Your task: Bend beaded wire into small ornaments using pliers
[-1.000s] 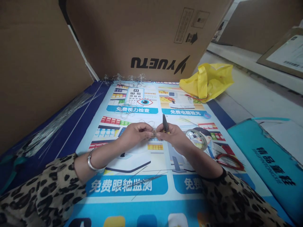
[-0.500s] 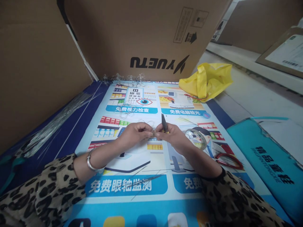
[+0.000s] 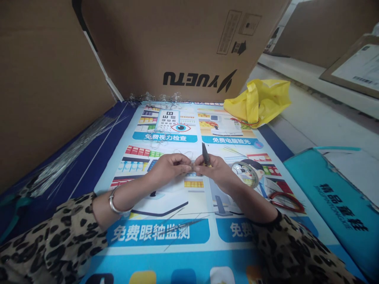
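Observation:
My left hand point(image 3: 170, 167) and my right hand point(image 3: 217, 170) meet fingertip to fingertip over the middle of a printed poster point(image 3: 166, 232). Both hands pinch a small clear piece with thin wire point(image 3: 193, 166) between them. My right hand also holds a dark pointed tool point(image 3: 205, 152), whose tip sticks up above the fingers. Both arms wear leopard-print sleeves, and a silver bangle point(image 3: 114, 205) sits on my left wrist.
Long thin wires point(image 3: 74, 152) lie along the left on blue cloth, a few more wires point(image 3: 189, 223) lie near my wrists. A small round clear dish point(image 3: 245, 173) and red-handled scissors point(image 3: 286, 200) rest at right. Cardboard boxes point(image 3: 183, 43) wall the back and left. A yellow bag point(image 3: 260, 100) lies back right, a teal bag point(image 3: 334, 201) right.

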The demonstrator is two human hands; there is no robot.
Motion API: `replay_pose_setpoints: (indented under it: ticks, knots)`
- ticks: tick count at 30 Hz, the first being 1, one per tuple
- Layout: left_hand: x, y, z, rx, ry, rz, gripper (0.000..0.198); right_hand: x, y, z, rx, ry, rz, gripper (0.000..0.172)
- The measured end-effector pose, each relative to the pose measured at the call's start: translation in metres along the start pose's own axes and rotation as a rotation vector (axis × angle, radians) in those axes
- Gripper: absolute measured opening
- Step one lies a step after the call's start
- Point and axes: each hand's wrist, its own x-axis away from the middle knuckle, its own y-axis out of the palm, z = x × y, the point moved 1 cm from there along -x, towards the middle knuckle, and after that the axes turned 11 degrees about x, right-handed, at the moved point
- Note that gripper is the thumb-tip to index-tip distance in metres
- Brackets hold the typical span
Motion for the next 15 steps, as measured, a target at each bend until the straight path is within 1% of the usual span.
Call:
replay_pose_setpoints:
  ticks: [4, 12, 15]
  knots:
    - [0.0000, 0.0002, -0.0003, -0.008, -0.001, 0.002, 0.010, 0.0001, 0.0002, 0.0004, -0.006, 0.008, -0.004, 0.023]
    - [0.0010, 0.0016, 0.0011, -0.013, -0.008, -0.010, 0.010, -0.0006, -0.0002, 0.0037, -0.007, -0.019, -0.022, 0.019]
    - [0.0007, 0.0014, 0.0006, -0.013, -0.002, -0.008, 0.009, -0.0003, 0.0010, 0.0028, -0.011, -0.004, -0.005, 0.018]
